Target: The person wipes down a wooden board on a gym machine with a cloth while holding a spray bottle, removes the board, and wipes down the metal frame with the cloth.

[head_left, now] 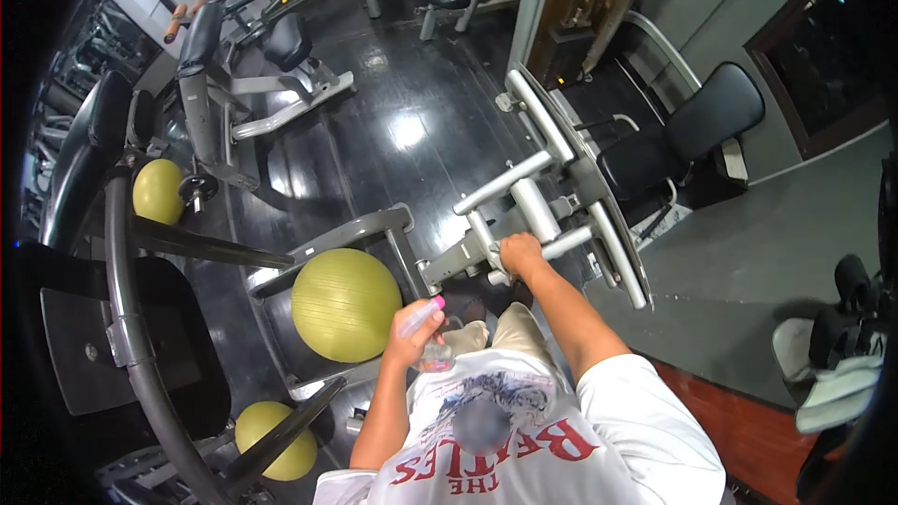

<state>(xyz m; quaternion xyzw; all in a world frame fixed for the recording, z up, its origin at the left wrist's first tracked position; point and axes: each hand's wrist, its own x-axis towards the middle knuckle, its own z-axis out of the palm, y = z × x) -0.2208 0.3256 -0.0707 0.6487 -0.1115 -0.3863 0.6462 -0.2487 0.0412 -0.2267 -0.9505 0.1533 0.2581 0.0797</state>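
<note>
Left hand: clamped round a clear, pink-topped bottle
Right hand: curled on the tubular metal machine
Ball: round, ribbed, yellow-green, amid grey bars
Floor: dark, glossy

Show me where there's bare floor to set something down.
The dark floor is open between the black seat at upper left and the silver-barred machine the right hand touches. It is crowded around the large green ball, hemmed by a metal frame, with bars all about.

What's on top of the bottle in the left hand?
A pink cap. The left hand covers part of the clear bottle's middle, so that area cannot be seen.
</note>
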